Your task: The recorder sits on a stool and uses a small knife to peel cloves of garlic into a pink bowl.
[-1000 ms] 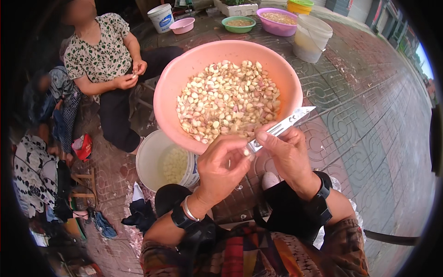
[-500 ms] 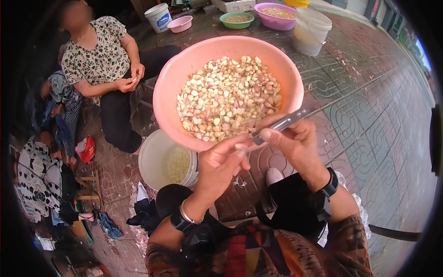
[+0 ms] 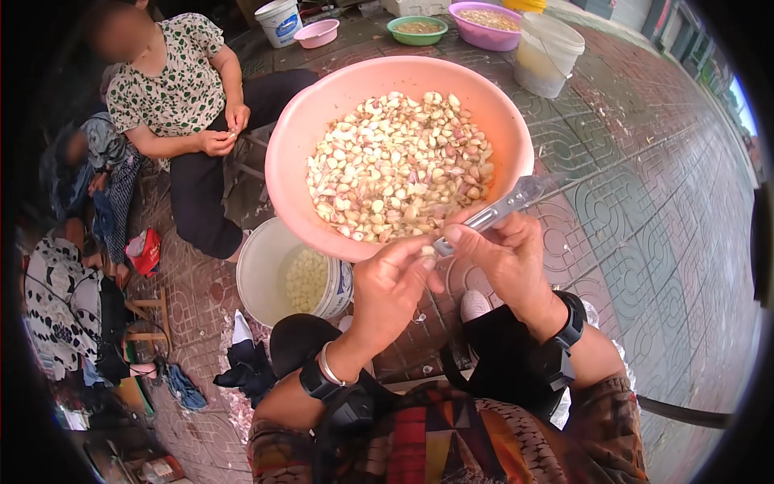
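Note:
Between the fingertips of my left hand (image 3: 387,278) is a pale garlic clove (image 3: 426,252). My right hand (image 3: 508,258) grips a small metal knife (image 3: 492,214) with a slotted handle. One end of the knife is close to the clove; its wider, flat end points away to the upper right. Both hands work over the near rim of a large pink basin (image 3: 292,161), which holds many unpeeled and partly skinned garlic cloves (image 3: 395,161) in water. A white bucket (image 3: 256,262) containing peeled cloves (image 3: 306,280) stands below the basin, left of my hands.
Across to the left, a seated person (image 3: 173,89) works at something small with both hands. Behind the basin are a small pink bowl (image 3: 316,33), a green basin (image 3: 417,31), a purple basin (image 3: 486,18) and a whitish bucket (image 3: 548,55). Bits of skin litter the paving.
My hands stay together near the basin's rim, with small shifts of the fingers and knife. The knife's flat end looks broader now. The view has shifted slightly.

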### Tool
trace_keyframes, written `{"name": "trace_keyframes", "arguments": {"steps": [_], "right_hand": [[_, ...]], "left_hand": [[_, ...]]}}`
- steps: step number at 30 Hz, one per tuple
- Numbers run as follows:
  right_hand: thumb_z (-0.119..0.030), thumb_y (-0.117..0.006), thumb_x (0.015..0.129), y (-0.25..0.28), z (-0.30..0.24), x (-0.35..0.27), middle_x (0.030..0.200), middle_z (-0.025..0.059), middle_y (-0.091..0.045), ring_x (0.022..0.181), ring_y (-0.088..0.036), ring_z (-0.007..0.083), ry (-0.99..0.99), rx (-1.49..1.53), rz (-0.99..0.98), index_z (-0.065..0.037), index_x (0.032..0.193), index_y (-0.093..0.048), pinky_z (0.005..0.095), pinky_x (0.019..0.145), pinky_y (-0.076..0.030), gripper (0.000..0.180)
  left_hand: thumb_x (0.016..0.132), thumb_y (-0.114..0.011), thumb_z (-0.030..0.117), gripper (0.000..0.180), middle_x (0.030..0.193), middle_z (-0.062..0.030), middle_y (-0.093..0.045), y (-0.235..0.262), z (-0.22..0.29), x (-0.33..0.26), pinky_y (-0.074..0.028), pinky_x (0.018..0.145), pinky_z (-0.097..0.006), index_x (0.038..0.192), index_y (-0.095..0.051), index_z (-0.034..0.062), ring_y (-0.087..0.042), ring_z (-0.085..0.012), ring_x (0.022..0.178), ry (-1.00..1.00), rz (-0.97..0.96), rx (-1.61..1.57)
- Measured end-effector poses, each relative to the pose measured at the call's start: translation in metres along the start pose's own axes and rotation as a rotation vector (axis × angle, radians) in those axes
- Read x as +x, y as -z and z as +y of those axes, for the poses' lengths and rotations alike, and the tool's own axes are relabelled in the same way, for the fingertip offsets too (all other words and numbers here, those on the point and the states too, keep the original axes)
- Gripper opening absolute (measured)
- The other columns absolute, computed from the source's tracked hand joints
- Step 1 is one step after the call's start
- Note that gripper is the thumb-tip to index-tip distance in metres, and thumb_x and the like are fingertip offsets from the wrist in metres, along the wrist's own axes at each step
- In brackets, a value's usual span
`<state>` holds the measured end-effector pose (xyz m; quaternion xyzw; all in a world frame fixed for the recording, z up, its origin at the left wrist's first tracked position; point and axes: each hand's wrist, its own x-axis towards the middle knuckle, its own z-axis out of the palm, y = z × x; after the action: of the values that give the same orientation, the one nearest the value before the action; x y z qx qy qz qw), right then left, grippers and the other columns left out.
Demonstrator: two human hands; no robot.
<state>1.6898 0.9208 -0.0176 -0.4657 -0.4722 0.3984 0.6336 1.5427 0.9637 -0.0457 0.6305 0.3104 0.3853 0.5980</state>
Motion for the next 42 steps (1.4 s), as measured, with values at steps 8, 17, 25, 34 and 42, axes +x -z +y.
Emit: {"name": "trace_keyframes", "arguments": {"steps": [8, 17, 25, 34, 42], "right_hand": [[-0.002, -0.058, 0.079, 0.027, 0.018, 0.001, 0.07, 0.0024, -0.062, 0.065, -0.056, 0.0066, -0.12, -0.271, -0.016, 0.003, 0.08, -0.062, 0.0213, 0.057, -0.046, 0.006], [-0.007, -0.062, 0.078, 0.011, 0.009, -0.009, 0.079, 0.0043, -0.063, 0.063, -0.055, 0.0079, -0.138, 0.176, -0.002, -0.002, 0.087, -0.063, 0.0211, 0.055, -0.045, 0.011], [-0.008, -0.064, 0.077, 0.013, 0.017, -0.009, 0.08, 0.0044, -0.063, 0.062, -0.055, 0.0093, -0.263, 0.385, -0.009, -0.003, 0.088, -0.063, 0.0203, 0.054, -0.045, 0.012], [-0.007, -0.061, 0.079, 0.025, 0.017, -0.02, 0.076, 0.0066, -0.063, 0.064, -0.059, 0.0117, -0.371, 0.432, -0.082, 0.0, 0.087, -0.062, 0.0217, 0.054, -0.047, 0.011], [-0.008, -0.061, 0.079, 0.028, 0.015, -0.055, 0.073, 0.0052, -0.062, 0.062, -0.057, 0.0092, -0.169, 0.251, 0.124, 0.0, 0.084, -0.062, 0.0199, 0.051, -0.045, 0.01]], "left_hand": [[0.085, -0.05, 0.005, 0.02, 0.092, -0.0121, -0.061, 0.005, 0.003, 0.002, -0.037, 0.047, -0.016, 0.102, -0.054, -0.0045, -0.055, -0.0089, 0.06, -0.066, 0.013, -0.225], [0.086, -0.054, 0.019, 0.029, 0.085, -0.007, -0.057, 0.002, -0.003, -0.011, -0.031, 0.049, -0.016, 0.11, -0.046, 0.0052, -0.045, -0.0058, 0.06, 0.063, -0.153, -0.561], [0.085, -0.056, 0.018, 0.018, 0.078, -0.0078, -0.057, 0.0, -0.01, -0.01, -0.031, 0.049, -0.017, 0.093, -0.044, 0.0081, -0.044, -0.0075, 0.057, 0.118, -0.199, -0.581], [0.083, -0.058, 0.02, 0.019, 0.081, -0.0108, -0.057, -0.009, -0.032, -0.02, -0.035, 0.047, -0.019, 0.092, -0.044, 0.0102, -0.046, -0.0105, 0.056, 0.272, -0.382, -0.953], [0.079, -0.062, 0.015, 0.034, 0.089, -0.0097, -0.054, -0.027, -0.026, -0.042, -0.04, 0.048, -0.019, 0.107, -0.045, 0.0055, -0.048, -0.0078, 0.056, 0.213, -0.244, -0.642]]}}
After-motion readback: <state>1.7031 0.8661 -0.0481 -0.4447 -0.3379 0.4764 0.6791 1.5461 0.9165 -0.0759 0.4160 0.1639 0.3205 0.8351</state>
